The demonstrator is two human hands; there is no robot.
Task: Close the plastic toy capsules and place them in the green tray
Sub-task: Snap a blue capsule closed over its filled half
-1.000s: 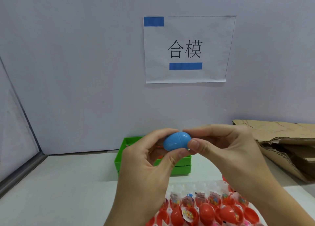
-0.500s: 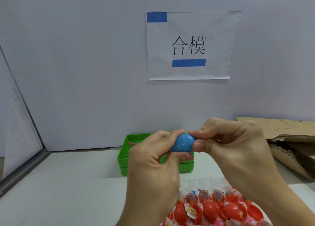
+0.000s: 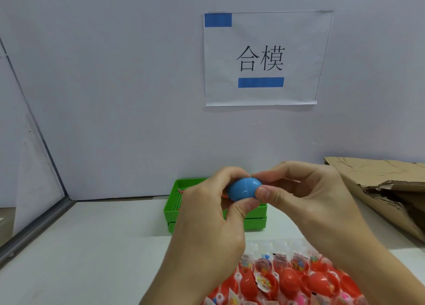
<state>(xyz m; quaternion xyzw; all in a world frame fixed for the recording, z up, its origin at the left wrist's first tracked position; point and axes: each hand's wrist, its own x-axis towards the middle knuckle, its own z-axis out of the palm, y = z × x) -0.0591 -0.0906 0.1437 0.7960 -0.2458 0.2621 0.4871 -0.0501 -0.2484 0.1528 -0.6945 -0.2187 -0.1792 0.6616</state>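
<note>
Blue plastic capsule (image 3: 244,188): egg-shaped, two halves meeting at a visible seam, held in the air in front of the green tray (image 3: 174,203) and above the table. I judge it light, rigid, smooth, and likely slippery. I would take hold at the two rounded ends and press inward along the axis, not squeeze the seam. Long axis roughly horizontal, left to right, slightly tilted; one end points to each hand. Left hand (image 3: 207,219): fingers curled over the left half, thumb beneath. Right hand (image 3: 305,199): thumb and forefinger pinching the right end, other fingers loosely bent. Whether the halves are fully snapped I cannot tell. Also present: red capsules (image 3: 292,279), open, with packeted toys, nearest me; torn cardboard (image 3: 379,189), right.
</note>
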